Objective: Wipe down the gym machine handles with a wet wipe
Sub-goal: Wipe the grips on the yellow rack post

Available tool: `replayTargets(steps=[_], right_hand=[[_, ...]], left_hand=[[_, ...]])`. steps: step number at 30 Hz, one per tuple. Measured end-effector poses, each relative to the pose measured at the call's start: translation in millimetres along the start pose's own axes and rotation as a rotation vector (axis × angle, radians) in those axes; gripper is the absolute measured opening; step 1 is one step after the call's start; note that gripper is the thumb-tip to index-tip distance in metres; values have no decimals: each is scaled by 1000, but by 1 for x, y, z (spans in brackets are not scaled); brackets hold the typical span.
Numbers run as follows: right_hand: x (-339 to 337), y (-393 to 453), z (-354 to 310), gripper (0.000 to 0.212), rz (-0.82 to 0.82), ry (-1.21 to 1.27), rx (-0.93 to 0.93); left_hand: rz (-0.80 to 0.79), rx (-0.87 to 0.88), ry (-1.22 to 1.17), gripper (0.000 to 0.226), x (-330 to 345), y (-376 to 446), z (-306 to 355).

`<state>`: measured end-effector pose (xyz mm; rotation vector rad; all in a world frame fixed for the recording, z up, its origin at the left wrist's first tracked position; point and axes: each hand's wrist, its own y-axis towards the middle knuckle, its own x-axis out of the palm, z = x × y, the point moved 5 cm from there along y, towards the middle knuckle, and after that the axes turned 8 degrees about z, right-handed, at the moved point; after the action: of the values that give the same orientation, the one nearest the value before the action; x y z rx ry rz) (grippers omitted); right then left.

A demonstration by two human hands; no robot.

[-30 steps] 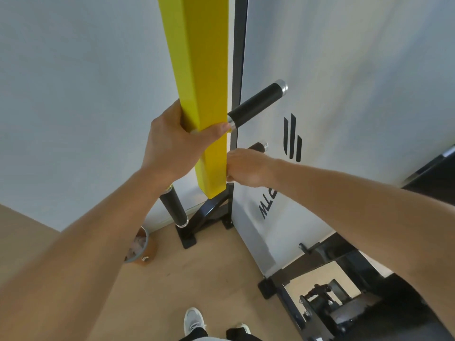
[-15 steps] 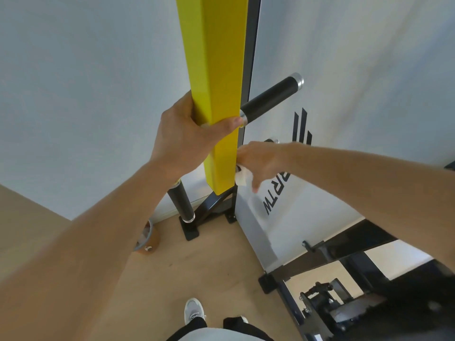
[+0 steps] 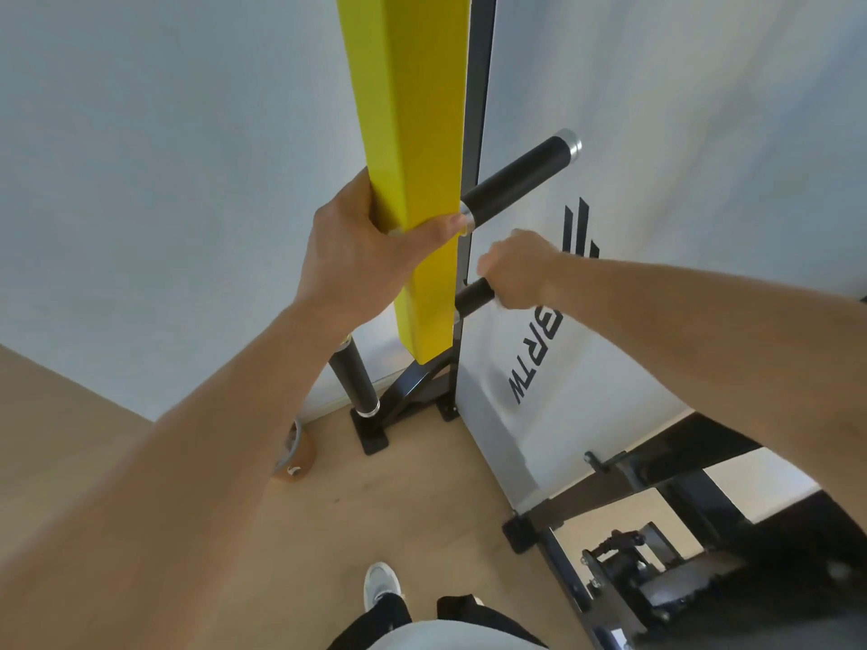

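Observation:
A yellow square post (image 3: 413, 147) hangs in front of a black upright. My left hand (image 3: 361, 260) grips the post, thumb across its front face. Two black handles with silver ends stick out to the right of the upright. The upper handle (image 3: 516, 180) is free. My right hand (image 3: 520, 274) is curled round the outer part of the lower handle (image 3: 474, 296). A sliver of white wet wipe (image 3: 503, 308) shows under the fingers; most of it is hidden. A third black handle (image 3: 354, 377) points down on the left.
A white panel (image 3: 657, 227) with black lettering stands right of the upright. Black machine frame parts (image 3: 657, 471) run along the lower right. A brown and grey bin (image 3: 298, 455) sits on the wooden floor by the wall. My shoe (image 3: 382, 586) is below.
My right hand has moved outward along the lower handle, baring the handle's inner part. The left hand keeps its grip on the yellow post.

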<state>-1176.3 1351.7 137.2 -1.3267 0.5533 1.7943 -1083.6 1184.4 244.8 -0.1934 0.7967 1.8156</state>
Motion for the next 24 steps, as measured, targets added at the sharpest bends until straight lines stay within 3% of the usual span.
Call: replayTargets(steps=[4, 5, 7, 8, 9, 12, 15, 18, 21, 24], right_hand=[[1, 3, -46, 8, -192, 260, -61], [-1, 2, -48, 17, -238, 266, -93], [-7, -1, -39, 73, -395, 261, -131], [-7, -2, -34, 90, -456, 266, -149], [-6, -2, -33, 94, -481, 285, -158], [1, 1, -36, 59, -358, 323, -136], [7, -7, -12, 17, -149, 138, -118], [3, -12, 5, 12, -57, 4, -54], [5, -6, -38, 8, -39, 232, -93], [6, -12, -48, 14, 28, 215, -149]], left_hand=[[5, 2, -2, 33, 0, 1, -1], [5, -4, -4, 33, 0, 0, -1], [-2, -19, -11, 32, 0, -3, 0], [-6, -23, -15, 31, 1, -5, 1], [-10, -26, -20, 31, 2, -6, 2], [-20, -29, -29, 31, 4, -10, 5], [-28, -37, -24, 31, 2, -12, 5], [-26, -37, -17, 33, 1, -12, 4], [-18, -42, -8, 32, 1, -13, 4], [-18, -44, 3, 35, 1, -13, 2]])
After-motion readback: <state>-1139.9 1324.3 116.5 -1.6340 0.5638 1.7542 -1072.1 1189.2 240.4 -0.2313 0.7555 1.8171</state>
